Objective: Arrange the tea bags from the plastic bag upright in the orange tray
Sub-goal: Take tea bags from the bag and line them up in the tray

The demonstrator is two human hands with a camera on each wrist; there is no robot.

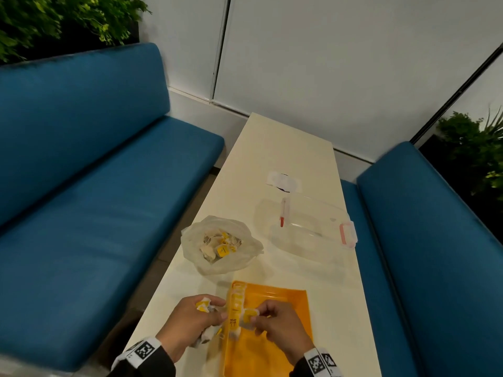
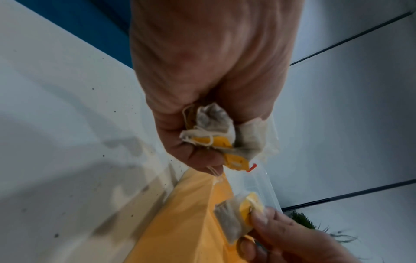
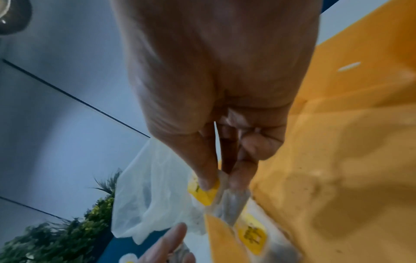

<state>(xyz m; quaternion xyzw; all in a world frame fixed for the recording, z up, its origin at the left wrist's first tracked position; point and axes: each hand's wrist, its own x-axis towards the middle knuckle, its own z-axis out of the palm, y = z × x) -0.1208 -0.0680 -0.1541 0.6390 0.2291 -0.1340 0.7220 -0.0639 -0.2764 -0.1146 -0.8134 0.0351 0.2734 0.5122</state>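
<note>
An orange tray (image 1: 283,297) lies at the near end of the table, with a row of tea bags (image 1: 236,303) standing along its left wall. My left hand (image 1: 190,319) grips a bunch of tea bags (image 2: 216,131) with yellow tags, just left of the tray. Over the tray's left part, my right hand (image 1: 275,322) pinches a single tea bag (image 3: 223,197) between thumb and fingertips, next to the standing row. A crumpled clear plastic bag (image 1: 220,244) holding several more tea bags sits beyond the tray.
A clear plastic container (image 1: 307,227) with pink clips stands to the right of the bag, with a white lid-like piece (image 1: 283,182) behind it. Blue benches (image 1: 81,172) run along both sides of the narrow white table (image 1: 283,148). A white wall closes the far end.
</note>
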